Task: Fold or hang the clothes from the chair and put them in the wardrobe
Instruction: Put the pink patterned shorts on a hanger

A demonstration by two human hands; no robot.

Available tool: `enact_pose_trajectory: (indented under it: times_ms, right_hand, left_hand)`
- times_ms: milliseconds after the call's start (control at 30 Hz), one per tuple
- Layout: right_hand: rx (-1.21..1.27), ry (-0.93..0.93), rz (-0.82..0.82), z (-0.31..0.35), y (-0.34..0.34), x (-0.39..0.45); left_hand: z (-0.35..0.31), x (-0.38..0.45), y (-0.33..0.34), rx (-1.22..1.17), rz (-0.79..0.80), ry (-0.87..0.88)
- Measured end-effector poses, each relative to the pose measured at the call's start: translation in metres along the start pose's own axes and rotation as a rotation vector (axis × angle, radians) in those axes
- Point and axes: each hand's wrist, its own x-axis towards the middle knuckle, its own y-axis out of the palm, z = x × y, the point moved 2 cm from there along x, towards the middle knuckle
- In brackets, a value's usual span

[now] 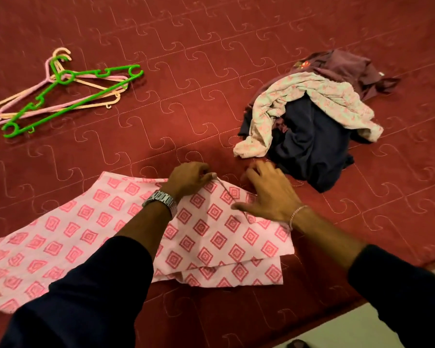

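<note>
The pink diamond-print garment (91, 229) lies flat on the maroon bedspread (211, 71) at lower centre, partly folded. If the pinched edge slips or is pulled unevenly, the layers beneath may skew and the fold go crooked. The left hand (186, 179) pinches the top edge between curled fingers (206, 175). The right hand (269, 194) presses the cloth, fingers spread and straight.
</note>
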Motion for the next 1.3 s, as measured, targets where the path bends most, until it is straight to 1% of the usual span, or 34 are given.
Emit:
enact_pose_trajectory:
  times_ms: [33, 100, 167, 233, 267, 400, 500, 567, 633, 700, 800, 900, 967, 1033, 1100, 1133, 1167, 1200, 1233, 1267, 1300]
  right_hand:
    - [-0.026, 0.010, 0.022, 0.002, 0.005, -0.007]
    - [0.015, 0.041, 0.063, 0.001, 0.009, -0.011]
    - [0.171, 0.108, 0.066, -0.008, 0.003, -0.002]
    - [0.341, 0.229, 0.051, -0.021, -0.008, 0.012]
    - [0.386, 0.275, 0.057, -0.029, -0.013, 0.020]
    - [0.360, 0.335, 0.128, -0.047, -0.018, 0.046]
    - [0.304, 0.444, 0.056, -0.049, -0.008, 0.050]
    - [0.183, 0.511, -0.063, -0.044, -0.001, 0.040]
    - [0.143, 0.532, -0.175, -0.036, 0.006, 0.029]
    - [0.175, 0.537, -0.211, -0.028, 0.010, 0.020]
    - [0.241, 0.545, -0.168, -0.028, 0.014, 0.014]
    - [0.403, 0.580, -0.227, -0.036, 0.009, 0.008]
    - [0.511, 0.587, -0.231, -0.042, 0.006, 0.003]
    - [0.684, 0.598, -0.191, -0.041, 0.003, -0.002]
    - [0.980, 0.657, -0.130, -0.036, 0.002, -0.006]
    - [1.154, 0.712, -0.058, -0.034, 0.000, -0.010]
    - [1.308, 0.777, 0.053, -0.031, -0.005, -0.014]
    - [1.367, 0.829, 0.187, -0.028, -0.008, -0.020]
    - [1.305, 0.825, 0.327, -0.024, -0.011, -0.026]
    - [1.133, 0.763, 0.448, -0.023, -0.009, -0.030]
    - [0.909, 0.687, 0.505, -0.021, -0.008, -0.033]
  left_hand:
    - [0.000, 0.000, 0.000, 0.008, 0.001, 0.002]
    - [0.000, 0.001, 0.000, 0.009, -0.002, 0.007]
    - [0.000, 0.000, 0.001, 0.000, -0.008, 0.005]
    - [0.001, -0.001, 0.001, -0.014, -0.007, -0.006]
    - [0.001, -0.001, 0.001, -0.021, -0.008, -0.015]
    - [0.002, -0.002, 0.000, -0.046, -0.009, -0.038]
    - [0.004, -0.003, 0.001, -0.070, -0.015, -0.024]
    - [0.007, -0.001, 0.000, -0.081, -0.038, -0.029]
    - [0.007, -0.001, 0.000, -0.088, -0.061, -0.024]
    - [0.006, -0.003, -0.001, -0.078, -0.076, -0.007]
    - [0.004, -0.007, -0.002, -0.062, -0.121, 0.014]
    - [0.005, -0.013, 0.000, -0.095, -0.169, 0.023]
    - [0.005, -0.017, 0.002, -0.113, -0.166, 0.023]
    - [0.004, -0.023, -0.001, -0.120, -0.155, 0.026]
    - [0.001, -0.026, -0.006, -0.185, -0.143, 0.050]
    - [0.000, -0.028, -0.008, -0.230, -0.134, 0.062]
    - [-0.001, -0.027, -0.011, -0.262, -0.116, 0.063]
    - [-0.001, -0.026, -0.012, -0.270, -0.073, 0.059]
    - [-0.002, -0.025, -0.012, -0.243, -0.004, 0.056]
    - [-0.002, -0.023, -0.010, -0.178, 0.083, 0.062]
    - [-0.003, -0.021, -0.007, -0.080, 0.164, 0.082]
